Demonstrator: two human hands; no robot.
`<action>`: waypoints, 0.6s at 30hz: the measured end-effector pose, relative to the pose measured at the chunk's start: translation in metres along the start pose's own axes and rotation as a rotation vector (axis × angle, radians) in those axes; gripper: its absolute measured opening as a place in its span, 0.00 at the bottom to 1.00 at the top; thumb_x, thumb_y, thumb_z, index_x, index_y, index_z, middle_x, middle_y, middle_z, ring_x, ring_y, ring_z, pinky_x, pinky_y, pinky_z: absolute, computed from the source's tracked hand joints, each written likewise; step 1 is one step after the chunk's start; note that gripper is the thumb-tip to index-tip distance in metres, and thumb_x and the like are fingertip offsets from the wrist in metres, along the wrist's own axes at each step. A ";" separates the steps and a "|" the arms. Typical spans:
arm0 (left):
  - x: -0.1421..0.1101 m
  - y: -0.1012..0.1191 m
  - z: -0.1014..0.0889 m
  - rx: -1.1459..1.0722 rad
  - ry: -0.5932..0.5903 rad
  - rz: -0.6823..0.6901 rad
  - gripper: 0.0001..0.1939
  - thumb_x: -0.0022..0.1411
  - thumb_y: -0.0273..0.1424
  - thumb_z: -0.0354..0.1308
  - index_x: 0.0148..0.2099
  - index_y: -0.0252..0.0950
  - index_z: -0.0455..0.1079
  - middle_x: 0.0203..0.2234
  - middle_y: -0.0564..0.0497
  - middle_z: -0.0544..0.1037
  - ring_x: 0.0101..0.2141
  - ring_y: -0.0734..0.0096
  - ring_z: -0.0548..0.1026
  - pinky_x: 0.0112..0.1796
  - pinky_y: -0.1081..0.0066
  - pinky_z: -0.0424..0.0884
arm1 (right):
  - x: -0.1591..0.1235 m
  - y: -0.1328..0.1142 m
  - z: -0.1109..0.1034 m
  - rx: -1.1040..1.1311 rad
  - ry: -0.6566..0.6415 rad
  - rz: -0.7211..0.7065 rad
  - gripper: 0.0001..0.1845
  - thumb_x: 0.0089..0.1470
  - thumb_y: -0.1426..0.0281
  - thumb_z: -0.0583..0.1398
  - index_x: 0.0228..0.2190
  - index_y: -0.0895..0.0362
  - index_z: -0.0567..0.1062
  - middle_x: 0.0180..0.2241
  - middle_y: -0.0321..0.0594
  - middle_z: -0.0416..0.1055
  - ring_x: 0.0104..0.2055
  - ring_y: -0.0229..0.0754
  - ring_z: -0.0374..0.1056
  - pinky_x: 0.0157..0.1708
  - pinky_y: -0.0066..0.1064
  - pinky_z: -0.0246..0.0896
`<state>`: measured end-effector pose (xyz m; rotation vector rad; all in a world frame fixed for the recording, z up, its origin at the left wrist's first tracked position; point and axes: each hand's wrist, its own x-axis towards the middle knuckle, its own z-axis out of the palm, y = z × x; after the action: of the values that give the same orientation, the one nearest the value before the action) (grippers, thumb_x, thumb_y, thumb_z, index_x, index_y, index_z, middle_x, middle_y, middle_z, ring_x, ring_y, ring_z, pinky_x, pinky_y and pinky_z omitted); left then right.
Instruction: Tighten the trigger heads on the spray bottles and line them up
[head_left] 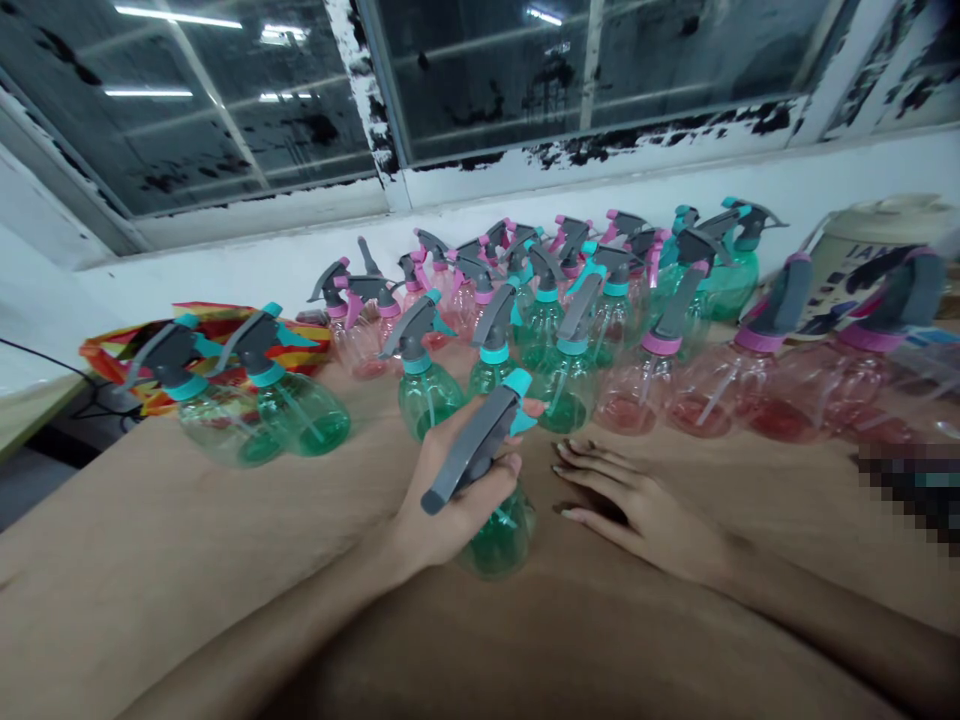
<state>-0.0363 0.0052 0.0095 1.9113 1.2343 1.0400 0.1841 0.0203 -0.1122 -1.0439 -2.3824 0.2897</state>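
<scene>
My left hand (439, 495) is wrapped around the neck of a green spray bottle (499, 545), just under its grey and turquoise trigger head. The bottle stands on the wooden table near the front. To its right, my right hand (637, 500) rests on the tabletop with fingers stretched out, holding nothing. Right behind the held bottle are more green spray bottles (431, 395). Pink spray bottles (637, 395) stand in a row beyond my right hand.
Two green spray bottles (300, 410) stand at the left, before a red and yellow bag (304, 350). Several pink and green bottles crowd the back by the wall. A beige jug (877, 235) stands at the right rear. Windows (600, 70) rise behind the wooden table (300, 540).
</scene>
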 end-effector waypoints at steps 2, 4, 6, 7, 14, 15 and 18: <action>0.001 0.000 0.000 -0.020 -0.013 0.030 0.15 0.53 0.30 0.52 0.44 0.42 0.71 0.35 0.52 0.78 0.36 0.66 0.77 0.39 0.72 0.74 | 0.000 0.000 0.001 -0.006 -0.005 0.006 0.24 0.59 0.58 0.55 0.54 0.53 0.68 0.58 0.42 0.65 0.62 0.48 0.56 0.59 0.48 0.55; 0.001 -0.002 0.000 -0.019 -0.009 0.029 0.14 0.52 0.31 0.52 0.43 0.42 0.71 0.33 0.52 0.77 0.34 0.66 0.77 0.37 0.71 0.75 | -0.001 0.001 0.001 -0.006 -0.012 0.003 0.24 0.59 0.58 0.55 0.54 0.53 0.68 0.58 0.42 0.65 0.62 0.48 0.56 0.59 0.48 0.55; 0.001 -0.004 0.000 0.006 0.007 -0.005 0.13 0.52 0.32 0.52 0.42 0.42 0.71 0.31 0.52 0.77 0.33 0.65 0.77 0.36 0.70 0.75 | -0.001 0.001 0.001 0.000 -0.008 -0.001 0.24 0.59 0.58 0.55 0.54 0.53 0.68 0.58 0.42 0.65 0.62 0.49 0.56 0.59 0.48 0.55; 0.001 -0.004 0.000 0.014 0.012 -0.016 0.13 0.53 0.32 0.52 0.41 0.42 0.70 0.30 0.52 0.77 0.33 0.65 0.77 0.36 0.70 0.75 | -0.001 0.001 0.001 0.003 -0.005 -0.001 0.24 0.59 0.58 0.55 0.55 0.52 0.68 0.58 0.42 0.65 0.62 0.49 0.56 0.59 0.48 0.55; -0.002 -0.001 0.007 -0.025 0.047 -0.042 0.09 0.52 0.31 0.52 0.38 0.42 0.68 0.29 0.53 0.76 0.34 0.65 0.78 0.35 0.72 0.74 | 0.001 -0.001 -0.001 -0.005 -0.006 -0.008 0.23 0.60 0.58 0.54 0.54 0.52 0.68 0.57 0.42 0.65 0.62 0.48 0.57 0.59 0.49 0.55; -0.001 0.000 0.009 -0.020 0.043 -0.041 0.09 0.52 0.31 0.52 0.37 0.42 0.68 0.28 0.53 0.76 0.34 0.65 0.78 0.35 0.72 0.74 | 0.001 -0.001 -0.001 -0.012 -0.005 -0.010 0.23 0.60 0.58 0.54 0.54 0.53 0.68 0.58 0.42 0.65 0.62 0.48 0.56 0.60 0.48 0.55; 0.002 0.001 0.012 -0.017 0.000 0.011 0.11 0.52 0.30 0.52 0.39 0.42 0.69 0.31 0.52 0.76 0.33 0.67 0.77 0.36 0.72 0.74 | 0.001 0.000 0.000 -0.032 -0.014 -0.015 0.24 0.60 0.58 0.54 0.55 0.54 0.68 0.58 0.42 0.64 0.62 0.47 0.56 0.60 0.47 0.54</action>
<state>-0.0246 0.0057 0.0051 1.9070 1.2122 1.0527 0.1834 0.0205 -0.1118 -1.0418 -2.4137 0.2547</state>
